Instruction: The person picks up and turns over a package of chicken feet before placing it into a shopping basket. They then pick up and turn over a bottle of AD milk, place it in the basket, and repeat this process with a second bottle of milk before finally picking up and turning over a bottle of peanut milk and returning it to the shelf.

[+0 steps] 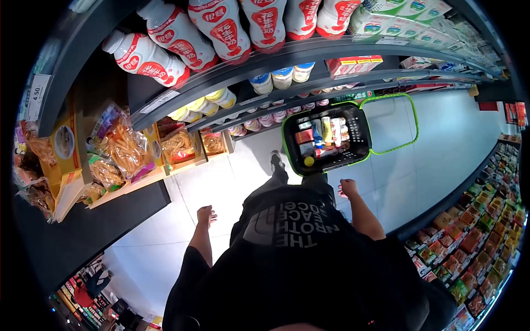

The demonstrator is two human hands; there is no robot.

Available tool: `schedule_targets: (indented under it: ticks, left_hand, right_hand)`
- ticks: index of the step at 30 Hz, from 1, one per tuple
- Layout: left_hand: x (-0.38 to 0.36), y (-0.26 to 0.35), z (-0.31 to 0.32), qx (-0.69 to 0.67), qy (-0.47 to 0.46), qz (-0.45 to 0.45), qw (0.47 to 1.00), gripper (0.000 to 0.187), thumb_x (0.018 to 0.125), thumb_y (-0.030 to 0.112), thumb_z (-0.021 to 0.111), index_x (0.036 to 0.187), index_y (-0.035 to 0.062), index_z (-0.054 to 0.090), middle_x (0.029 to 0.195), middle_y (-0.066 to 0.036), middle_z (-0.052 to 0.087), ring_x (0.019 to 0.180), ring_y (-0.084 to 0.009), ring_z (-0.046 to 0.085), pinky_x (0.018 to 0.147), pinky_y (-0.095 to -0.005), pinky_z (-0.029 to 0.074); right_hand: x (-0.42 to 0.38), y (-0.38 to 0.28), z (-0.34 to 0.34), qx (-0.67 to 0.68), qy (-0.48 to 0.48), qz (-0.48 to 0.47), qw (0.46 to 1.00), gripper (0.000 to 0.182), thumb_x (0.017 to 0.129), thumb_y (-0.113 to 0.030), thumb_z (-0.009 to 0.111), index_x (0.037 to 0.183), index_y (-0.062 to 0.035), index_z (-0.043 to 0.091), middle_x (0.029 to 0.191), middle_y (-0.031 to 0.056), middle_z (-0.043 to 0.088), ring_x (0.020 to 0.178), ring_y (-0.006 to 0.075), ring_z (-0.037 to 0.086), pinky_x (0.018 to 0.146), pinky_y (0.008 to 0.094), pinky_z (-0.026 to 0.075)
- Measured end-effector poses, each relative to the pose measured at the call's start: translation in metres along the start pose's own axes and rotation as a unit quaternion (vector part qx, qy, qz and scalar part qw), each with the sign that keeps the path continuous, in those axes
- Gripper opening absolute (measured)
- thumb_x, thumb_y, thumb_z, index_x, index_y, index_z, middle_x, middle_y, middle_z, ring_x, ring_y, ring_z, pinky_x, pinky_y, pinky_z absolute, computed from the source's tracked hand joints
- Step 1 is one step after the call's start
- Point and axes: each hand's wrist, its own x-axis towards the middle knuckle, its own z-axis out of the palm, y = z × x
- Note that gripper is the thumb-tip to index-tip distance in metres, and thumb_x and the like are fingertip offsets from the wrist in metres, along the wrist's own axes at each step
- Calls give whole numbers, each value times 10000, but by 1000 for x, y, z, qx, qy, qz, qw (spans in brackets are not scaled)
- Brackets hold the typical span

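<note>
My left hand (206, 215) hangs beside my body over the pale floor, its fingers loosely curled and nothing in it. On the other side, my right hand (348, 188) is also empty, with loosely bent fingers, just below the basket's near right corner and apart from it. The black shopping basket (361, 129) with green edging stands ahead of my feet, close to the shelves. Inside lie a yellow packet (327, 129), white bottles (341, 130), a reddish pack (303, 136) and other small goods. Its green handle (417, 118) is folded out to the right.
White-and-red bottles (226, 30) line the upper shelf (265, 62), with white-and-green cartons (397, 22) farther right. Bagged snacks (124, 140) fill boxes at left. Packaged goods (469, 240) crowd the right-hand display. Another person (85, 292) shows at lower left.
</note>
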Motion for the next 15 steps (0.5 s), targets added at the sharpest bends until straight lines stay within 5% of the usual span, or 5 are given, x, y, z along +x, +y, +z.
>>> schedule_targets:
  ticks: [3, 6, 9, 12, 15]
  left_hand:
    - [27, 7, 25, -67, 28, -17, 997, 288, 907, 231, 567, 1105, 24, 584, 891, -137, 636, 715, -275, 647, 594, -405, 548]
    - [19, 51, 103, -106, -70, 48, 991, 297, 913, 238, 559, 1152, 61, 561, 883, -108, 640, 695, -235, 651, 545, -380, 552]
    - [-6, 100, 186, -92, -284, 168, 940, 307, 925, 226, 599, 1199, 99, 544, 930, -81, 651, 732, -202, 666, 553, -339, 562]
    - [-81, 158, 247, 206, -234, 429, 848, 372, 872, 303, 671, 1151, 61, 626, 924, -115, 691, 795, -228, 678, 700, -343, 546]
    - [-140, 202, 260, 308, -263, 470, 784, 385, 874, 346, 664, 1131, 59, 651, 948, -138, 698, 853, -245, 679, 786, -330, 530]
  right_hand:
    - [13, -12, 16, -82, -22, 14, 996, 321, 877, -306, 573, 948, -23, 706, 822, 105, 703, 580, 207, 690, 530, 329, 567]
    - [33, -19, 46, -360, 89, -218, 903, 306, 886, -318, 592, 911, -24, 676, 714, 88, 655, 553, 207, 654, 517, 337, 526]
    - [27, -55, 74, -211, -40, -168, 962, 444, 859, -447, 582, 1004, -47, 709, 948, 201, 699, 934, 359, 676, 837, 431, 530]
    - [-15, -109, 87, -166, -82, -95, 978, 459, 863, -457, 558, 998, -47, 712, 998, 219, 686, 1053, 369, 628, 913, 450, 496]
    - [6, -101, 102, -191, 8, -217, 957, 344, 853, -362, 631, 945, -40, 710, 810, 158, 705, 715, 282, 705, 683, 392, 553]
